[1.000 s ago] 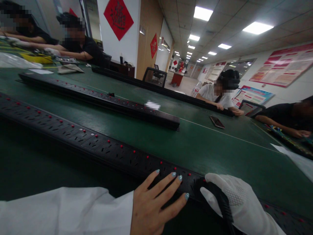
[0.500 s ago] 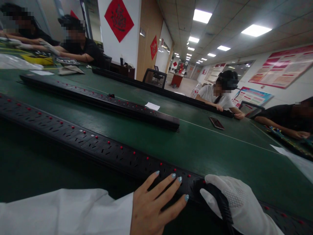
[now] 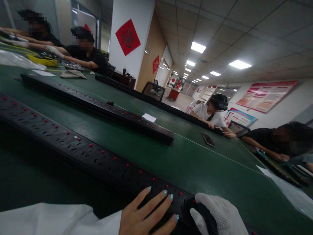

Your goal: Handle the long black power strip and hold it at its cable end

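A long black power strip [image 3: 84,148] with a row of red buttons and slotted sockets runs diagonally across the near side of the table. My left hand [image 3: 146,217], bare with pale blue nails, lies flat on the strip with its fingers spread. To its right, my right hand [image 3: 223,215] wears a white dotted glove. Its fingers are wrapped around a black plug [image 3: 206,217], held down at the strip's sockets. The plug's underside is hidden, and its cord runs out of the frame's bottom.
A second black strip [image 3: 97,106] lies farther back, with a paper slip [image 3: 149,117] beside it. Beyond it are another long black strip [image 3: 146,96] and a phone [image 3: 208,139]. White sheets [image 3: 286,187] lie at right. Several co-workers sit around the green table [image 3: 212,169].
The camera view has tilted, so my hands and the near strip appear lower and farther left. Both hands keep their places on the strip, the right one still gripping the plug.
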Action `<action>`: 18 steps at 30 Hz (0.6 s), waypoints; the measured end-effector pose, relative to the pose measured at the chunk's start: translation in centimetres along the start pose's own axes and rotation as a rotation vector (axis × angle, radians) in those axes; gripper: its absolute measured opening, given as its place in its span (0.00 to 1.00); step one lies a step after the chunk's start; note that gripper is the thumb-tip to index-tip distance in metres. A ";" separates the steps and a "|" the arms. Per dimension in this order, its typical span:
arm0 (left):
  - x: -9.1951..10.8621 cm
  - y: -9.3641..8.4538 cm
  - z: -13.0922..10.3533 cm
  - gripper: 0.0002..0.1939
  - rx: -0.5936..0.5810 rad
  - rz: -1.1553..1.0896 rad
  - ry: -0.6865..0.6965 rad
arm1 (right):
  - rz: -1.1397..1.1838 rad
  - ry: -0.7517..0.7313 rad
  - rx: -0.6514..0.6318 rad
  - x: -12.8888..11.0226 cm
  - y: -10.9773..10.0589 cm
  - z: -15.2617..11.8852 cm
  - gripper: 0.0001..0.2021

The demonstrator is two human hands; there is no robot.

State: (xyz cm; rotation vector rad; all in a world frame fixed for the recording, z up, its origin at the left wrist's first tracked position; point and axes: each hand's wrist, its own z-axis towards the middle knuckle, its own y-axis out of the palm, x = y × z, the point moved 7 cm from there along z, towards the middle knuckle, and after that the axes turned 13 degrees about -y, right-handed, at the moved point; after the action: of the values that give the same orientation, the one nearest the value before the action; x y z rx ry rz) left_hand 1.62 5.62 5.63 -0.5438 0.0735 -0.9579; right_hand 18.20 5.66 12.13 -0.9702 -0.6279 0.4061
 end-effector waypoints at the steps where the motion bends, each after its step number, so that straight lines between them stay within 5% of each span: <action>1: 0.0 0.0 0.0 0.09 -0.004 0.000 -0.001 | 0.015 0.011 -0.010 0.0 0.0 0.0 0.10; 9: 0.0 0.0 -0.2 0.10 0.008 -0.031 -0.042 | 0.112 0.056 -0.142 0.2 1.0 -0.2 0.09; 18: 0.2 -0.1 -0.4 0.16 -0.140 0.030 -0.015 | 0.100 0.064 -0.120 0.3 1.0 -0.6 0.09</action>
State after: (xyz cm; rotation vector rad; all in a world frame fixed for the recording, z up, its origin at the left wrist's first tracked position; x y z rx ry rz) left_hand 1.54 5.29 5.32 -0.6769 0.1360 -0.9238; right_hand 18.79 6.01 11.11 -1.1276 -0.5516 0.4281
